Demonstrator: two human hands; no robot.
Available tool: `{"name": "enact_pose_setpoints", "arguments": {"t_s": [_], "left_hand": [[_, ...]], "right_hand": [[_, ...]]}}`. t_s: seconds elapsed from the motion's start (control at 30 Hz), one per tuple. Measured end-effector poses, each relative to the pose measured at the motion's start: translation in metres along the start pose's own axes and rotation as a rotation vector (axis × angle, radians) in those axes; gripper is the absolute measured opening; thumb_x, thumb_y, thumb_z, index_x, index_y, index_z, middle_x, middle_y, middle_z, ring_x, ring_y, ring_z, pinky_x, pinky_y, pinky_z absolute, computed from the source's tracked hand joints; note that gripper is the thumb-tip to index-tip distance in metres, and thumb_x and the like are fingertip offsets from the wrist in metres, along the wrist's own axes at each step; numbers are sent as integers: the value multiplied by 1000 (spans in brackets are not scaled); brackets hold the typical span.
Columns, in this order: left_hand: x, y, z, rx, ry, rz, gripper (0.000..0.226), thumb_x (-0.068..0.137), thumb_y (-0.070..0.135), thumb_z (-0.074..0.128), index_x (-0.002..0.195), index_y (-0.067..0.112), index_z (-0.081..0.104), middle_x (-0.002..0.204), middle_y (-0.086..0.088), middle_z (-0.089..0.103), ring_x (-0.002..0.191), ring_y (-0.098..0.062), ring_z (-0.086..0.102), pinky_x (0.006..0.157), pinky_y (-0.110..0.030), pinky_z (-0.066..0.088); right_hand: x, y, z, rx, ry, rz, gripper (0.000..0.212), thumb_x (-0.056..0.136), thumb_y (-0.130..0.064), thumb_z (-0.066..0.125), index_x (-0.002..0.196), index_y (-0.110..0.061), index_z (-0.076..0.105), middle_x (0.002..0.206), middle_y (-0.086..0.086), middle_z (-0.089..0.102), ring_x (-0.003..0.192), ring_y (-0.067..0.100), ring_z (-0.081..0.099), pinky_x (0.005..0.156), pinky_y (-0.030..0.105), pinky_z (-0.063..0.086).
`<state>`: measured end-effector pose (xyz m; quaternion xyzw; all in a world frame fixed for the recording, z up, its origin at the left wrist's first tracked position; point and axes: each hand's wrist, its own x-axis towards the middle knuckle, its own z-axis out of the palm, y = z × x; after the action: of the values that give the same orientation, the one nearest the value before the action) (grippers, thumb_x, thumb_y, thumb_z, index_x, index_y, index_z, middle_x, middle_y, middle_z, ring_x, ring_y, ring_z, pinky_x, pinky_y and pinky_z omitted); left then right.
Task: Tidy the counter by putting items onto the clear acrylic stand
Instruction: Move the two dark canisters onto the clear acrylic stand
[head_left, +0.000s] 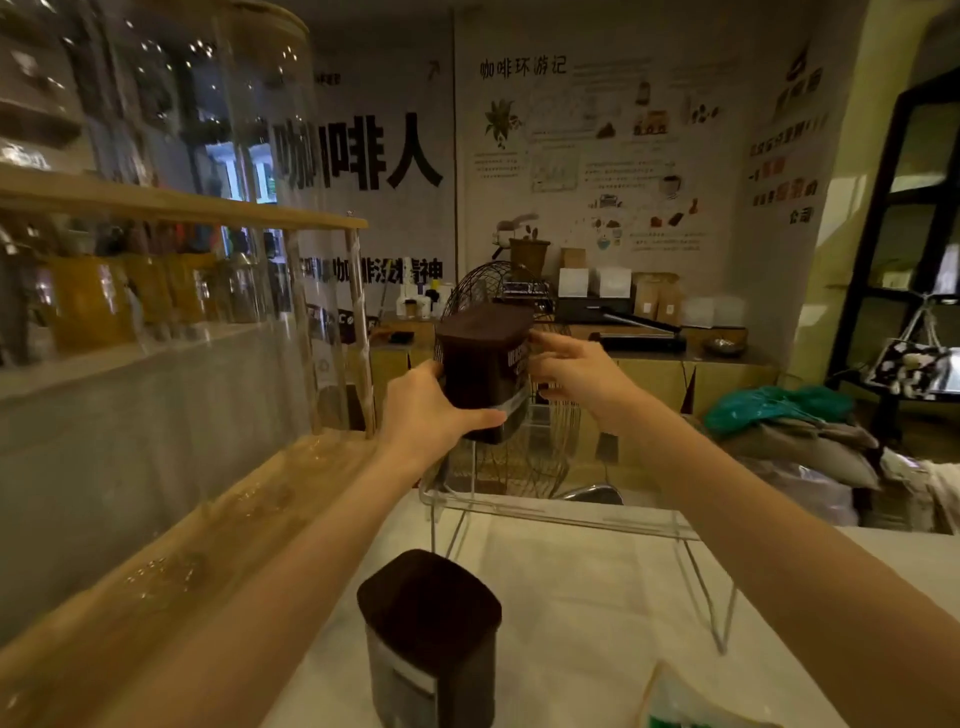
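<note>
Ahead of me I see a pale wall (597, 156) covered in large black Chinese lettering and coffee-themed poster graphics, dimly lit. A low wooden sideboard (675, 374) runs beneath it, a dark shelving unit (883, 234) stands at right, and glass-fronted wooden shelves (171, 202) line my left.

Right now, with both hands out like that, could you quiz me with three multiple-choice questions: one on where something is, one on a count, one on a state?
1. Where is the held brown container?
A. above the clear acrylic stand
B. under the stand
C. on the wooden shelf

2. How many brown-lidded containers show?
A. one
B. two
C. four

3. How is the raised container held?
A. by the left hand alone
B. between both hands
C. by nobody

Answers:
1. A, it sits over the stand's far end.
2. B, a second container stands on the counter nearer the camera.
3. B, the left hand wraps it and the right hand touches its other side.
</note>
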<state>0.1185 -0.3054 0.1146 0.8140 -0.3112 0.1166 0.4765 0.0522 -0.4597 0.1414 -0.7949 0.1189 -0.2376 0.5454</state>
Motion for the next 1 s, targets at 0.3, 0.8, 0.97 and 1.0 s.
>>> {"name": "enact_pose_setpoints", "arguments": {"t_s": [0.3, 0.8, 0.97, 1.0], "left_hand": [[29, -35, 42, 188, -34, -60, 73, 53, 46, 82, 112, 12, 54, 114, -7, 67, 106, -23, 61, 73, -29, 48], [42, -44, 52, 303, -19, -77, 72, 58, 55, 75, 112, 11, 53, 112, -10, 66, 104, -29, 61, 74, -38, 52], [44, -42, 47, 316, -117, -49, 78, 60, 60, 71, 118, 11, 48, 113, -10, 64, 103, -29, 61, 72, -37, 52], [45, -42, 45, 320, -151, -39, 80, 61, 62, 68, 119, 12, 47, 114, -10, 64, 103, -29, 61, 75, -38, 54]], "right_hand": [[44, 45, 16, -21, 26, 103, 45, 92, 1, 42, 136, -12, 43, 122, 14, 61, 112, 29, 59, 96, 42, 49], [51, 67, 29, -148, 113, 63, 34, 90, -6, 51, 124, -5, 47, 128, 14, 56, 116, 27, 53, 94, 36, 48], [32, 64, 29, -378, 26, 11, 40, 88, -14, 54, 127, -7, 46, 129, 13, 57, 118, 27, 52, 96, 37, 46], [26, 61, 29, -417, 3, 4, 40, 88, -16, 55, 127, -7, 47, 128, 12, 57, 117, 27, 53, 94, 35, 46]]}}
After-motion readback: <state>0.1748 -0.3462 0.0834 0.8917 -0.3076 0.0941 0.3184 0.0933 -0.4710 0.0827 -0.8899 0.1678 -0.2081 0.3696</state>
